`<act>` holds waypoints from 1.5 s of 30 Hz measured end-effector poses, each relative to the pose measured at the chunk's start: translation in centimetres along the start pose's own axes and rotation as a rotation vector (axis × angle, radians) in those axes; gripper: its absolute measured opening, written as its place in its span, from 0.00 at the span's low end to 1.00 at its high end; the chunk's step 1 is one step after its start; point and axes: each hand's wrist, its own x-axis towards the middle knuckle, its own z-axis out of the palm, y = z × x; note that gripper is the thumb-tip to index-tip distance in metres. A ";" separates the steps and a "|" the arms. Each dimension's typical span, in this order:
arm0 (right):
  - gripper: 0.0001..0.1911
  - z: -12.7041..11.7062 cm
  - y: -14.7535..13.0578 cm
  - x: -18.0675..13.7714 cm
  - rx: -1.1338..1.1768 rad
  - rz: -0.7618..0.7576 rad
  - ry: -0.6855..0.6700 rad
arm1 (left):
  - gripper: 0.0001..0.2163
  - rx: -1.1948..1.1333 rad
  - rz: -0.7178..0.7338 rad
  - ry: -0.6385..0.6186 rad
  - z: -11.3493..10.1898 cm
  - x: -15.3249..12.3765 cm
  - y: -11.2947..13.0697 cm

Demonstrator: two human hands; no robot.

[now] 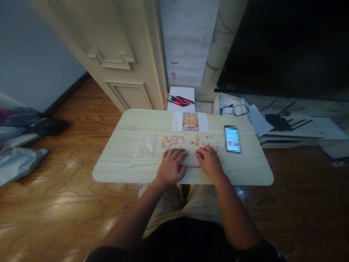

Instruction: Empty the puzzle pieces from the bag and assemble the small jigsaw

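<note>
Wood floor lies all around a pale desk (245, 171) near a door. Both hands rest palm down at the near edge, the left hand (171, 166) and right hand (209, 161) pressing on a purple puzzle strip (192, 166), fingers loose, gripping nothing. Loose puzzle pieces (174, 141) lie just beyond, a phone (232, 139) to the right.

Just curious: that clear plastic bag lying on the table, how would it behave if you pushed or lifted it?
The clear plastic bag lies flat and looks empty, so probably very light. Thin film would likely flop when lifted, and slide over the smooth table.
</note>
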 end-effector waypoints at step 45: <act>0.10 -0.1 0.2 0.2 0.009 -0.035 0.006 | 0.17 0.027 0.082 0.016 0.4 -0.4 -0.4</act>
